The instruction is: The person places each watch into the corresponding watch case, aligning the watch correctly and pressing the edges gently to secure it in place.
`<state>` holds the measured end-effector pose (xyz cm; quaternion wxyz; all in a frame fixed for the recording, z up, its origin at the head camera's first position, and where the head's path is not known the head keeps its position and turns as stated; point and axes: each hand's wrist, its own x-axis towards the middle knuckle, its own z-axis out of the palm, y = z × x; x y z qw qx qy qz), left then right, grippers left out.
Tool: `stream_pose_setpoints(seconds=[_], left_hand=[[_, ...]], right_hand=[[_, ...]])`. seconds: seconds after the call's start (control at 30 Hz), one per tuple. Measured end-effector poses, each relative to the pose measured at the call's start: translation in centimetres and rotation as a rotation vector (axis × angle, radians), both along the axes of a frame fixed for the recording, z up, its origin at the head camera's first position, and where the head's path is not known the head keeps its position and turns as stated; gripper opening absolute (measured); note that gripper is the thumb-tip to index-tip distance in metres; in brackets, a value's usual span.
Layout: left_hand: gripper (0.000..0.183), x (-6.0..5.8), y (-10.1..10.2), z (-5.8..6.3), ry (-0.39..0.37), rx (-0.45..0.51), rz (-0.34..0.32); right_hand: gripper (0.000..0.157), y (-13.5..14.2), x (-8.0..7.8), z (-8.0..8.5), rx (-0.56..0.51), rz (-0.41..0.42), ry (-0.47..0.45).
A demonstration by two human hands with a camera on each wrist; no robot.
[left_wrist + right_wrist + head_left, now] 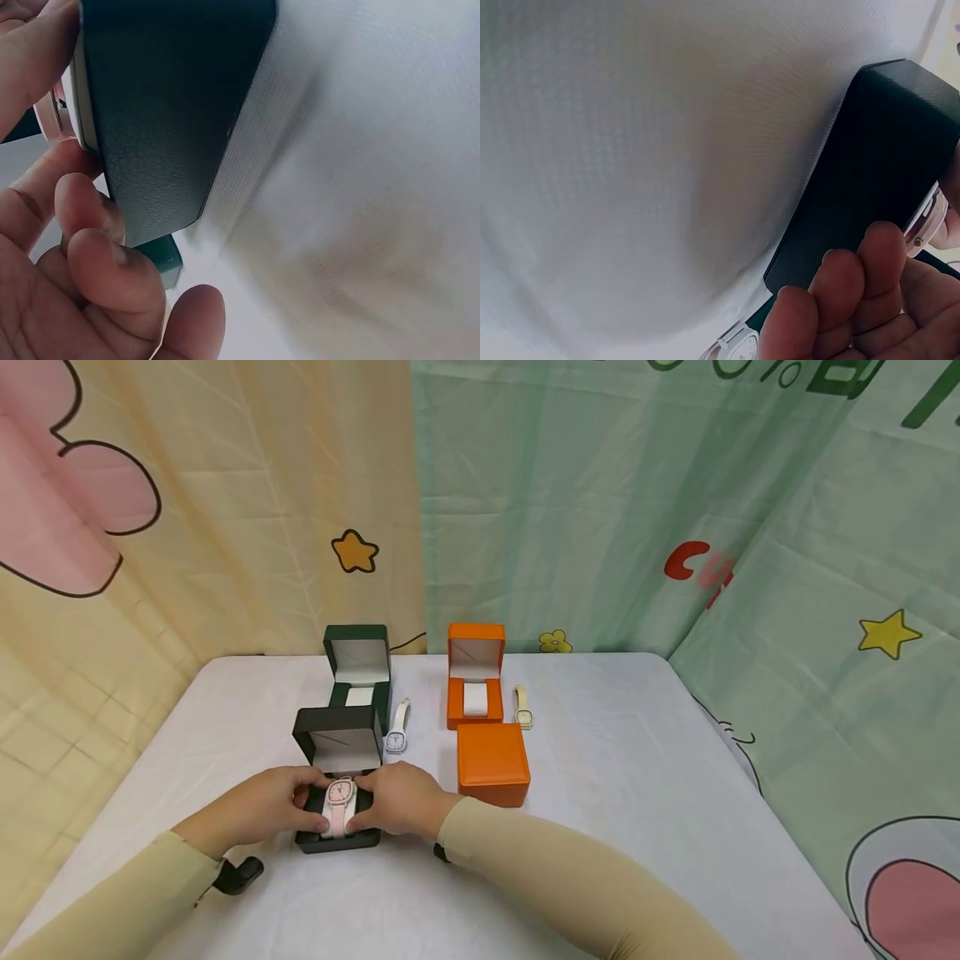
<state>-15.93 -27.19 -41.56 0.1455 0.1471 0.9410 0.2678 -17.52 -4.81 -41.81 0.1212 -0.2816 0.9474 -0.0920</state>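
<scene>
A pink wristwatch (340,793) with a squarish face lies round a white cushion in the front dark green watch box (341,842), whose lid stands up. My left hand (283,802) holds the watch and cushion from the left, thumb and forefinger at their edge. From the right, my right hand (405,797) holds them likewise. In the left wrist view, the other fingers (112,270) curl beside the box's dark side wall (169,112). The right wrist view shows several fingers (836,289) against the box wall (862,165). The cushion's underside is hidden.
Behind stands another open green box (358,652) with a white cushion, a white watch (397,727) beside it. To the right are an open orange box (476,635), a closed orange box (492,756) and a yellowish watch (522,708). Curtains hang round the white-covered table (600,760).
</scene>
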Motion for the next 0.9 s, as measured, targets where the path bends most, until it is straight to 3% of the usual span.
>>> stream_pose_setpoints(seconds=[0.9], left_hand=[[0.053,0.08,0.45,0.45,-0.020,-0.027,0.028]], right_hand=[[0.067,0.07,0.13,0.27,-0.008,-0.003,-0.025]])
